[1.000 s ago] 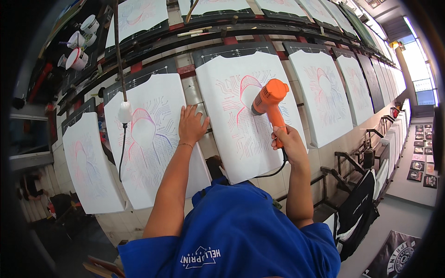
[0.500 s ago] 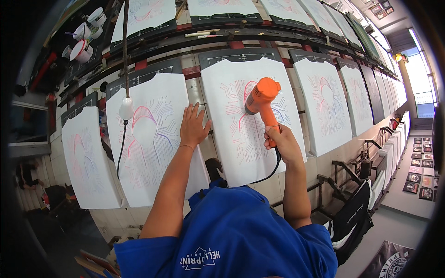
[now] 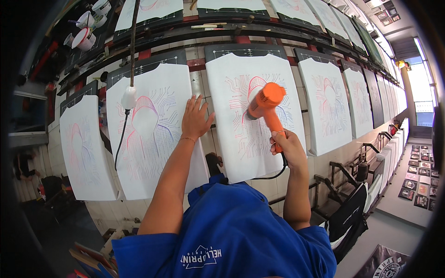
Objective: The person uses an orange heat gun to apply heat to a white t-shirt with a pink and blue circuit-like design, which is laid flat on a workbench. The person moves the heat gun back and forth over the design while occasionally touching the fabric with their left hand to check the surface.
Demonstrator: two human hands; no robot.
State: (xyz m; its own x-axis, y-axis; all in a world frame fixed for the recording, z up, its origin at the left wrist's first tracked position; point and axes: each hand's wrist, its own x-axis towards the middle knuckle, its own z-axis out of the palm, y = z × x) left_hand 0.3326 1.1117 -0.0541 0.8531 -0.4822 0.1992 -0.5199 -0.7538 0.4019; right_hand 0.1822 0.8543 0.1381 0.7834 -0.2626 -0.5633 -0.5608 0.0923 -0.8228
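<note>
One orange heat gun (image 3: 269,101), in right hand (image 3: 290,147), left hand (image 3: 196,123) well apart

The heat gun (image 3: 270,103) at centre is solid orange, with a dark nozzle (image 3: 251,113) and black cord (image 3: 283,163); the white shirt (image 3: 232,160) beneath bears a hooded outline (image 3: 256,80) running red to blue, amid circuit-like lines (image 3: 235,92). Its black board (image 3: 248,52) shows white markings; bottom centre, a royal-blue T-shirt (image 3: 232,222) carries a white emblem (image 3: 201,258)

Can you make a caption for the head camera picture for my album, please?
Right grip aims an orange heat gun at a white shirt printed in red and blue.
</note>
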